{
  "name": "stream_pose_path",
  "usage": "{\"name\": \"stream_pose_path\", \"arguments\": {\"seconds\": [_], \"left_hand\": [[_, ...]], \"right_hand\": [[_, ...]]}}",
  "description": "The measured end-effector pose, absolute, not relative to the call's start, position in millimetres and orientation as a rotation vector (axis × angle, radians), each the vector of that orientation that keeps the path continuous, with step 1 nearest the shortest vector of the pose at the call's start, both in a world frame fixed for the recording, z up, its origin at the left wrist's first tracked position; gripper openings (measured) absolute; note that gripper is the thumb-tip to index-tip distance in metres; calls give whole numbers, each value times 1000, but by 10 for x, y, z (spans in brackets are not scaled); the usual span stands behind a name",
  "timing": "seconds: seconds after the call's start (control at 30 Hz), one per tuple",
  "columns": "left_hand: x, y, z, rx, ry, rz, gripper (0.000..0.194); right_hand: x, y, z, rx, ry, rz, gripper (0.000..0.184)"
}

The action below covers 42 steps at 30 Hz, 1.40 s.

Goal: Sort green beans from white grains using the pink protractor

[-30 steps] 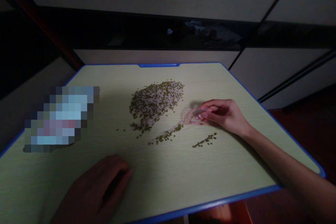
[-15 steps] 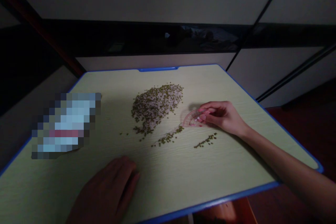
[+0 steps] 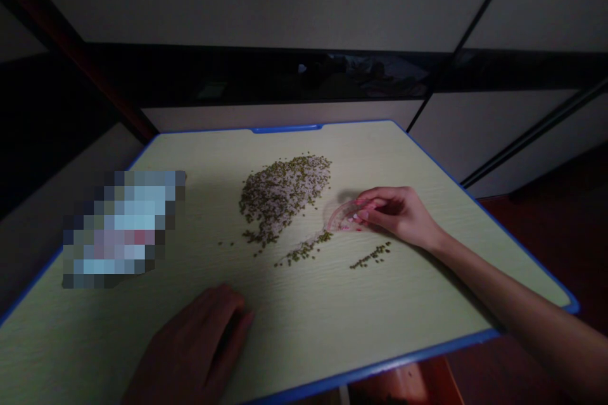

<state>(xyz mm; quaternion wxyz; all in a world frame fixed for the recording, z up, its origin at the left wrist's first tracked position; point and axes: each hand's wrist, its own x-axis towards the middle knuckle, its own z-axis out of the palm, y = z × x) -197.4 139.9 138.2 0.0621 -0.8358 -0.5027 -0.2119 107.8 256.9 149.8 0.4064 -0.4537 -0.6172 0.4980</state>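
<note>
Pinkish translucent plastic protractor [image 3: 342,219] clamped in right fingers [image 3: 382,219], left fingers [image 3: 227,299] curled, grip unclear, grainy mottled heap [image 3: 285,193]

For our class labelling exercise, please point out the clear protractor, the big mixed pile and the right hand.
Clear protractor [image 3: 339,220], head view: its exposed curved part.
Big mixed pile [image 3: 285,193], head view: its middle.
Right hand [image 3: 403,215], head view: middle of the hand.

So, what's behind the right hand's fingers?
A see-through pink protractor. Its curved part shows to the left of the fingers, beside a trail of green grains; the part behind the fingers is covered.
</note>
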Motion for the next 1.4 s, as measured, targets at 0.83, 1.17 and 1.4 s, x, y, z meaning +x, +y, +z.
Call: {"name": "stream_pose_path", "arguments": {"seconds": [0.83, 1.17, 1.4], "left_hand": [[-1947, 1405, 1411, -2548, -1588, -665, 24], [-1954, 1373, 1394, -2521, -1569, -658, 23], [-1936, 1390, 1431, -2544, -1575, -712, 24]], "right_hand": [[1046, 2587, 1499, -1124, -1573, 1201, 16], [1051, 2579, 1502, -1102, -1643, 1177, 15], [1038, 2575, 1507, -1090, -1656, 1182, 13]]}}
